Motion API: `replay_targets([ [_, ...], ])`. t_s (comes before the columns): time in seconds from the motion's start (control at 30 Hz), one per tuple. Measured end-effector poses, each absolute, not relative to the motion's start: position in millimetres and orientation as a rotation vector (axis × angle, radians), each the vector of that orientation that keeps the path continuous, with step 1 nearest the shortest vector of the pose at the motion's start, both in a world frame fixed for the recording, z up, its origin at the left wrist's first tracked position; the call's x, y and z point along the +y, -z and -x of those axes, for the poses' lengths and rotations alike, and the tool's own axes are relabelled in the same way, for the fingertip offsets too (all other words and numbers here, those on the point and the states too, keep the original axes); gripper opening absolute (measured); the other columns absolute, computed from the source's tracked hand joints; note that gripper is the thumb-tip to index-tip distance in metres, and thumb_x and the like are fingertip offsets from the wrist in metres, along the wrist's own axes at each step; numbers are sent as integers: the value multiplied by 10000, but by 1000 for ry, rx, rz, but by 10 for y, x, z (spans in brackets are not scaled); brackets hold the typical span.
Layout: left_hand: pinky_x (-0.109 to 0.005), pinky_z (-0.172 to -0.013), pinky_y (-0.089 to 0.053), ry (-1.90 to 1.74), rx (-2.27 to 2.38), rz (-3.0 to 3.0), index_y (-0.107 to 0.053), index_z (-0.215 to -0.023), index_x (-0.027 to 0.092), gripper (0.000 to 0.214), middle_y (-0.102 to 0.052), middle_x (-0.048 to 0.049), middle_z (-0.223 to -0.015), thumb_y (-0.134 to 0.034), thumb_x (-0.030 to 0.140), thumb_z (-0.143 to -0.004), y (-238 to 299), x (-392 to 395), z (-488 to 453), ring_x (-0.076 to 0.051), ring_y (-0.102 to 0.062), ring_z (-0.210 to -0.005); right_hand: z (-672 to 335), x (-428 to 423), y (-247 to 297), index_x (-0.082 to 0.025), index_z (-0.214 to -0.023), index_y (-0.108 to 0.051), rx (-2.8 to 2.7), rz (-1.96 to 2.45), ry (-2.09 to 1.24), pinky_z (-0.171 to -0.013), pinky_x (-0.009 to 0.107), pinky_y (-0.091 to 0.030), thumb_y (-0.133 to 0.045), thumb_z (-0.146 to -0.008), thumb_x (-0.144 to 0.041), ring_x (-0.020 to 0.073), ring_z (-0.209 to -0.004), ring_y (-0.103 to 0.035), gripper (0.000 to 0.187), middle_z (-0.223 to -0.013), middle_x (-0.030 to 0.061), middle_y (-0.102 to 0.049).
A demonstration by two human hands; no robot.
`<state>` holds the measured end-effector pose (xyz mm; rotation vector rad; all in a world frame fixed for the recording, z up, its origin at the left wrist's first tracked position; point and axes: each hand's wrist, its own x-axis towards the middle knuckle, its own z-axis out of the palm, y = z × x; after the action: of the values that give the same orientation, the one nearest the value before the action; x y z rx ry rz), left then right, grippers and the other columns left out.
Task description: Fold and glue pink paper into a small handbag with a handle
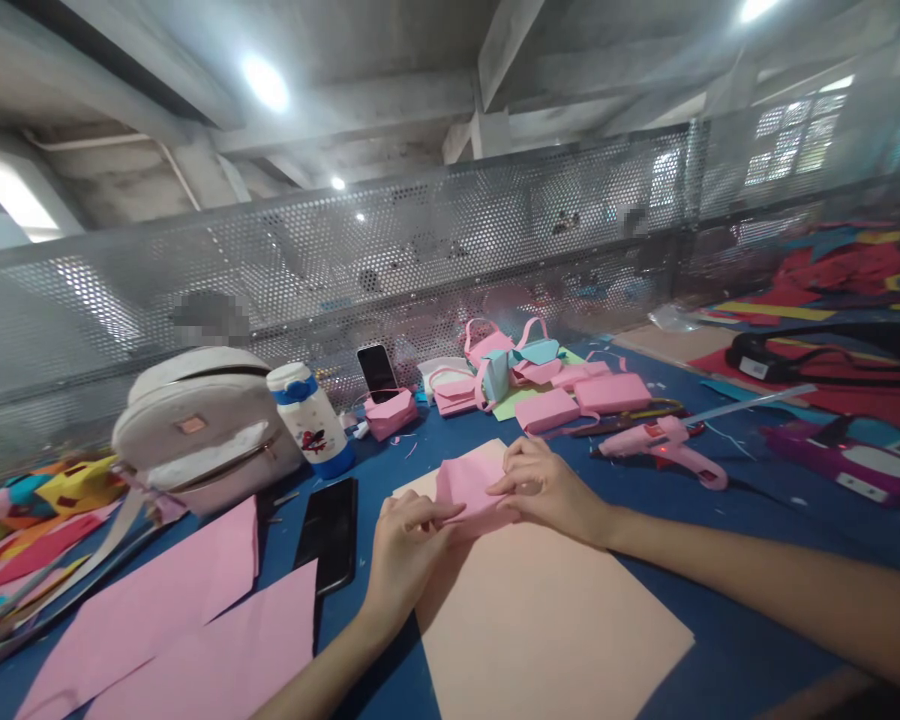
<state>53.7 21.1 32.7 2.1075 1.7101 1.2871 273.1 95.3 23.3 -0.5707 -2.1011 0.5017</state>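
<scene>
Both hands are closed on a folded pink paper piece (469, 482) above a peach sheet (562, 620). My left hand (409, 545) pinches its near left edge between thumb and fingers. On the right side, my right hand (544, 480) grips the same piece, its thumb and fingertips pressed against the paper. The underside of the piece is hidden. To the right of that hand lies a pink glue gun (664, 447) with a small red light and a clear glue stick in its back.
A black phone (328, 535), pink sheets (165, 590), a bottle (311, 420) and a backpack (206, 430) are on the left. Small pink paper bags (547, 410) stand behind my hands, against a perforated metal screen (435, 260). A purple object (847, 460) lies far right.
</scene>
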Motion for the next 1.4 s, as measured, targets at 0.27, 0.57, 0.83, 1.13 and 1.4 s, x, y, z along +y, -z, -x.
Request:
replay_targets([
  [0.27,-327,-711,-347,-1233,1681,-2265,-729,-666,254,145,-684,18,-635,-657,170,-759,-329,192,-538,-187,-588,-676,-2734,894,-267,-236,-822,-762,-2158,534,-327,-838,382,-365,-734,-832,-224,210,-882,-530,32,-729,13,-651],
  [0.57,-321,-691,-283,-1137,1678,-2490,-629,-626,219,169,-653,25,-687,-721,135,-740,-404,141,-481,-179,-550,-712,-2773,848,-324,-230,-796,-734,-2253,495,-104,-808,360,-348,-682,-877,-302,210,-913,-520,120,-871,30,-659],
  [0.83,-341,-751,-343,-1215,1630,-2378,-644,-692,232,96,-693,24,-715,-681,194,-771,-402,137,-465,-186,-595,-715,-2774,879,-325,-213,-797,-693,-2286,445,-170,-808,357,-352,-621,-925,-313,193,-872,-554,177,-808,17,-692],
  [1.13,-351,-775,-381,-1307,1635,-2284,-662,-660,237,142,-660,19,-645,-711,294,-781,-325,158,-481,-202,-582,-704,-2701,857,-288,-208,-871,-710,-2289,424,-194,-796,342,-355,-615,-929,-269,190,-868,-538,126,-832,21,-678],
  [1.4,-370,-787,-365,-1146,1666,-2633,-759,-877,321,104,-679,-52,-1078,-730,252,-806,-376,130,-558,-249,-564,-920,-2657,847,-302,-206,-819,-716,-2307,470,-198,-769,329,-350,-619,-918,-287,189,-826,-519,160,-764,14,-626],
])
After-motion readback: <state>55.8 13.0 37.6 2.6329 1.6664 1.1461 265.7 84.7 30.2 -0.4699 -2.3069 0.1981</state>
